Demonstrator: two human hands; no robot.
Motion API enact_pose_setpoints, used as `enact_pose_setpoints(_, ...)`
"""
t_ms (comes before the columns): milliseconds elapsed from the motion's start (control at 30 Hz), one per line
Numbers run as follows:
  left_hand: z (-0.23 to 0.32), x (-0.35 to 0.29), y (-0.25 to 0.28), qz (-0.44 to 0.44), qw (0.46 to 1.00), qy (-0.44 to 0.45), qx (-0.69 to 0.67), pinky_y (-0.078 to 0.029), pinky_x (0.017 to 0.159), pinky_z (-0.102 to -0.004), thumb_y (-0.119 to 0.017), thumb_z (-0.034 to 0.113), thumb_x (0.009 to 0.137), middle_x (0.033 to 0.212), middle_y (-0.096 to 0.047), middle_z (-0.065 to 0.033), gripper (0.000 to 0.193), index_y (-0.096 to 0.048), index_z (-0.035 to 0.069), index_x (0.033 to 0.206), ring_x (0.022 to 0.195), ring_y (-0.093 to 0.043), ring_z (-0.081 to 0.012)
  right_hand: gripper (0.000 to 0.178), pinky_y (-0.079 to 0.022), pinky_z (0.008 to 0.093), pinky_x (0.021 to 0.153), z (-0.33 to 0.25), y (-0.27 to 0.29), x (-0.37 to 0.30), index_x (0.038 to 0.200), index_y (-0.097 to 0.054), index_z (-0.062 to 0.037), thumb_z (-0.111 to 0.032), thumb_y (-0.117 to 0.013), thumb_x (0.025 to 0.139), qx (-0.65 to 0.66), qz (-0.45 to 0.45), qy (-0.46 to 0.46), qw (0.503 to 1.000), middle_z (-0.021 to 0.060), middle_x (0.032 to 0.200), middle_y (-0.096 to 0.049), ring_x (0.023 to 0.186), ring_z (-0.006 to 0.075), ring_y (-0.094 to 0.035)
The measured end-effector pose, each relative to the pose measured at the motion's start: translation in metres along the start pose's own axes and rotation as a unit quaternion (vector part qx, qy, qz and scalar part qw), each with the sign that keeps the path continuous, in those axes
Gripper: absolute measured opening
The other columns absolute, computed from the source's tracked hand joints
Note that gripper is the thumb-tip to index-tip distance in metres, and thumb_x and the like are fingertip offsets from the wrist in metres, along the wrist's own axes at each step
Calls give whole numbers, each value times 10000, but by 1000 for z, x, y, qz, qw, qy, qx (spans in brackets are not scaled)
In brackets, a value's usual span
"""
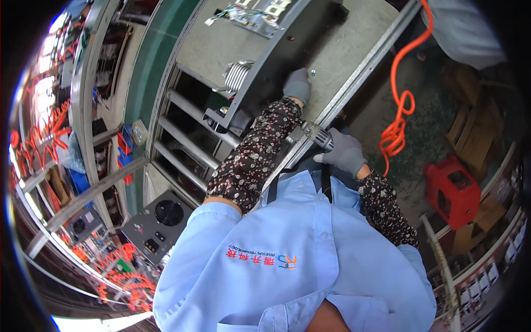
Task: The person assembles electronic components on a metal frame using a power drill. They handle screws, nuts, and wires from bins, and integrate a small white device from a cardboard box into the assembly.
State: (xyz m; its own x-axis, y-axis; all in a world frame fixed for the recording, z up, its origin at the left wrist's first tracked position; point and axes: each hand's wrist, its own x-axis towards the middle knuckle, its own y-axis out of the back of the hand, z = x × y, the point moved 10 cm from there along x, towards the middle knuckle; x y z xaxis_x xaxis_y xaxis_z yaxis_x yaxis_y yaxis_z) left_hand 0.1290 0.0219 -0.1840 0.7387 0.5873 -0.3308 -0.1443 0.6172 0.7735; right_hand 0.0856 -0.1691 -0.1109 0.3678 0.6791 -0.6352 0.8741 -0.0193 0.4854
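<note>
Beside a long dark metal chassis (pixel 271 66) on the bench is my left hand (pixel 298 86), in a grey glove. Its fingers are bunched together and point down at the bench top, and whatever they may pinch is hidden. A small shiny screw (pixel 313 72) lies just right of the fingertips. My right hand (pixel 344 151), gloved too, is closed round a cordless power driver (pixel 317 136) at the bench's near edge. The driver's ridged front end points up and left, over the metal rail; the glove covers its rear.
A coiled metal part (pixel 239 76) and a wired circuit board (pixel 251 19) sit in the chassis. Steel rollers (pixel 191 138) lie left of my arm. An orange air hose (pixel 394 133) hangs at right, above a red plastic case (pixel 452 192). A grey fan unit (pixel 157 224) stands lower left.
</note>
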Motion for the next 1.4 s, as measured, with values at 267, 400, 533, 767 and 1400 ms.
enact_pose_setpoints(267,20,-22,0,5,996,-64,55,-447,693,-428,-498,194,780,828,-568,-154,170,-558,59,863,806,-552,-332,531,-448,387,666,1,2,-3,905,-528,-72,-406,-726,542,7,7,-9,1000,151,802,-601,771,336,-584)
enact_pose_setpoints(400,25,-17,-9,-1,994,-37,99,-476,635,-402,-467,176,811,808,-598,-150,186,-618,70,832,748,-596,-315,540,-449,387,684,-10,11,-7,922,-533,-49,-380,-728,542,-43,9,-29,999,156,814,-602,789,330,-586)
enact_pose_setpoints(533,34,-22,-6,19,991,-33,128,-489,589,-378,-484,128,790,745,-624,-146,186,-654,51,790,703,-623,-270,559,-440,416,681,-18,12,-12,954,-528,-69,-422,-712,561,-28,22,2,999,157,822,-606,802,345,-576)
enact_pose_setpoints(767,15,-156,60,-11,958,-19,-285,-419,637,-412,-540,180,767,732,-550,-180,172,-544,10,791,708,-549,-336,580,-446,394,650,5,-1,-12,921,-514,-35,-397,-759,540,41,16,-25,999,164,798,-595,760,333,-585)
enact_pose_setpoints(1400,-127,-65,91,-150,905,56,-394,-439,627,-264,-600,183,801,796,-619,-101,273,-584,-39,960,696,-553,-132,662,-463,326,711,-13,5,-16,1026,-502,-30,-387,-776,541,41,-35,-38,998,123,879,-614,809,232,-609)
